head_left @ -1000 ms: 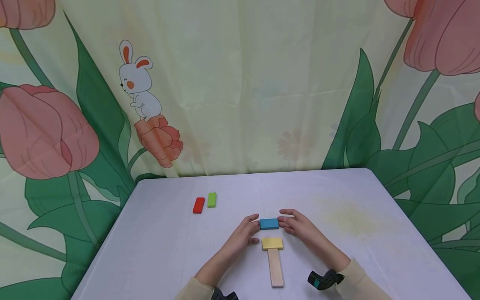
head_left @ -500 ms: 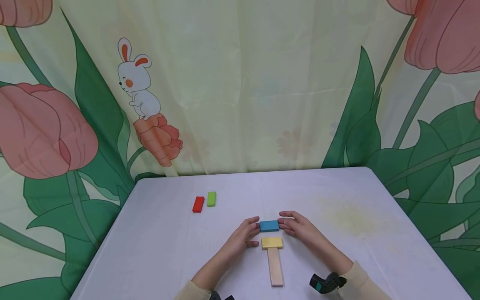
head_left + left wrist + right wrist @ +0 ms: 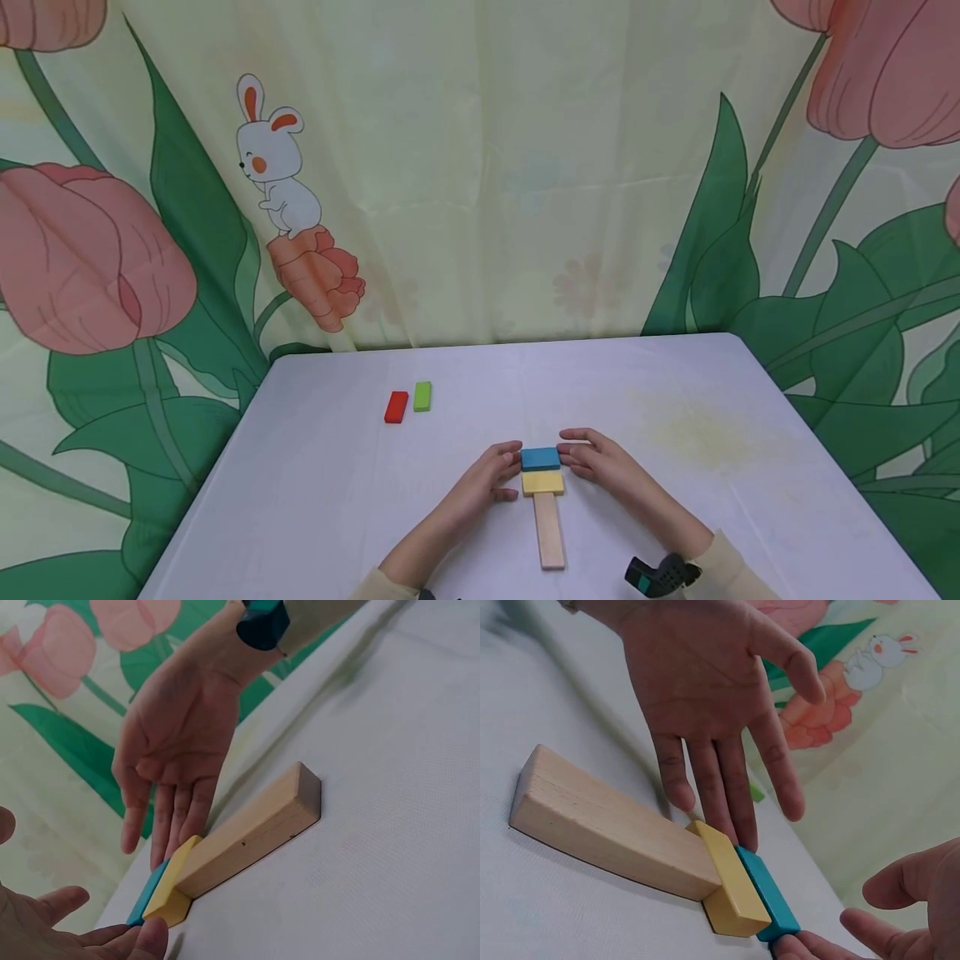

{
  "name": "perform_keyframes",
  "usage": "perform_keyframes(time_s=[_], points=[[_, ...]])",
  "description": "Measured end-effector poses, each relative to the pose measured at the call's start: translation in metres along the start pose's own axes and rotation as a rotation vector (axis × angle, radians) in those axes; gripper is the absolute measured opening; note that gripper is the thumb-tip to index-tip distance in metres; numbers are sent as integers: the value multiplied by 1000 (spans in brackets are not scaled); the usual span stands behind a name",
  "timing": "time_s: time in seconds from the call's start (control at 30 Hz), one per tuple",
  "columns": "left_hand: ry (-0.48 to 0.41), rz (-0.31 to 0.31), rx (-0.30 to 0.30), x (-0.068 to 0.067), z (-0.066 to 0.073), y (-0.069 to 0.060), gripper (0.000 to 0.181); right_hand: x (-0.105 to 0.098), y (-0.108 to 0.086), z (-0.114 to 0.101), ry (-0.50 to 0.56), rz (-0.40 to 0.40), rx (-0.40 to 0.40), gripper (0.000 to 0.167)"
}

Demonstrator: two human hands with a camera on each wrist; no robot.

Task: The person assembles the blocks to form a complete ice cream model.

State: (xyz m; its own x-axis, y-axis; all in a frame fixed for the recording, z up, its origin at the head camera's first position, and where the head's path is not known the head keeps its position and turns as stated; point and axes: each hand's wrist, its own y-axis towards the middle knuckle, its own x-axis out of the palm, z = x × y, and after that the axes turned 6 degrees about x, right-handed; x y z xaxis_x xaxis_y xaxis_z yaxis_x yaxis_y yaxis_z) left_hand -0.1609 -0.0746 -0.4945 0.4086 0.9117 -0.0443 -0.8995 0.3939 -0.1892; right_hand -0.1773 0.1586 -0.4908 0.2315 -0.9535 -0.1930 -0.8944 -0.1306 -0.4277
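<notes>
The blue block (image 3: 540,459) lies crosswise, touching or almost touching the far side of the yellow block (image 3: 542,483). A long plain wooden block (image 3: 549,532) runs from the yellow one towards me, forming a T. At the blue block's left end, my left hand (image 3: 489,477) touches it with fairly straight fingertips, its thumb apart. The fingertips of my right hand (image 3: 600,460) touch the opposite end. The right wrist view also shows the blue block (image 3: 767,892) between the fingertips of both hands, with neither hand curled round it.
A red block (image 3: 396,407) and a green block (image 3: 422,397) lie side by side at the back left of the white-covered table (image 3: 322,483). Behind the table hangs a curtain (image 3: 480,183) printed with tulips and a rabbit.
Both hands have slid the blue block towards me, from a gap behind the yellow block to right beside it. The yellow, wooden, red and green blocks have stayed put.
</notes>
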Motion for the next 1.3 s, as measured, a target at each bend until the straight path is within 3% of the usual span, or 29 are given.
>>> perform_keyframes(time_s=[1.1, 1.3], points=[[35, 8, -22, 6, -5, -7, 56, 2, -7, 10, 24, 13, -15, 39], [17, 10, -4, 5, -8, -10, 56, 1, -7, 13, -15, 18, -59, 38]])
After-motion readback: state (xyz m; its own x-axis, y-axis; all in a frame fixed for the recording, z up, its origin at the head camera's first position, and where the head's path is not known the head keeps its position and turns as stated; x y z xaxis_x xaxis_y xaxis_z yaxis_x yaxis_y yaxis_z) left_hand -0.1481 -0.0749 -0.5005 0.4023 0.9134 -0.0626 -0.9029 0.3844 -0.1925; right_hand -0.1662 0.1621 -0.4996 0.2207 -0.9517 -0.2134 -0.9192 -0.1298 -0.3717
